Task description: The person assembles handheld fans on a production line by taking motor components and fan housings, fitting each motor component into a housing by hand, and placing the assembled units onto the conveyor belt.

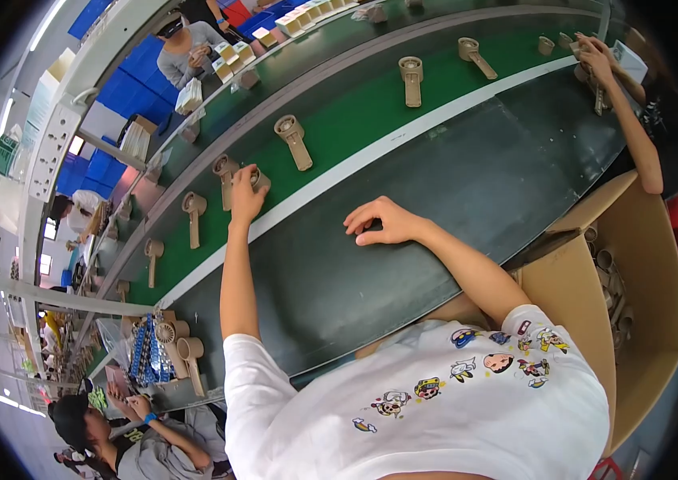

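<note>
My left hand (248,196) reaches onto the green conveyor belt (339,149). Its fingers are bent over a small tan round part (260,181), which they partly hide. Right beside it lies a tan handheld fan body (225,170) with a round head and a straight handle. My right hand (383,222) hovers over the dark worktop (467,184), fingers loosely bent and apart from the thumb, holding nothing. Farther right along the belt lies another fan body (293,142); to the left is one more fan body (193,218).
A cardboard box (651,320) with tan parts inside stands at my right. Tan fan pieces (181,346) and blue-wrapped parts (147,352) sit at the worktop's left end. A co-worker's hands (595,60) handle a part at far right; another person (131,432) works at lower left.
</note>
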A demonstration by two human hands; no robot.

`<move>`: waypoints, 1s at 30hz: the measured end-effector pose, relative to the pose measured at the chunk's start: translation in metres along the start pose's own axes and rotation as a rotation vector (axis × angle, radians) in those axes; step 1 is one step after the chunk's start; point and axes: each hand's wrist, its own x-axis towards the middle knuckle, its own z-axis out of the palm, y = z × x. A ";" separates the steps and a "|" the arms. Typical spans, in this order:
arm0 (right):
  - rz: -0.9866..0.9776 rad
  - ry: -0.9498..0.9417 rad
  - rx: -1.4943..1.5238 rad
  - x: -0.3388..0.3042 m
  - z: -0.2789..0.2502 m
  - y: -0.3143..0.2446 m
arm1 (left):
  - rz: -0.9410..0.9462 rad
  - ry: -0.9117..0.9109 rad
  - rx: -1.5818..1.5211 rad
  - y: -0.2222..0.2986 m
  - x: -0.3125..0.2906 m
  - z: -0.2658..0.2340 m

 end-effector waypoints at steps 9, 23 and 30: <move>0.029 0.245 -0.164 -0.005 0.003 -0.011 | -0.219 0.120 -0.024 0.103 -0.050 -0.012; -0.111 0.167 -0.424 -0.010 0.040 -0.034 | -0.433 -0.268 -0.640 0.191 -0.163 -0.025; 0.053 0.209 -0.350 -0.015 0.015 -0.036 | -0.459 0.494 0.188 0.085 -0.235 -0.107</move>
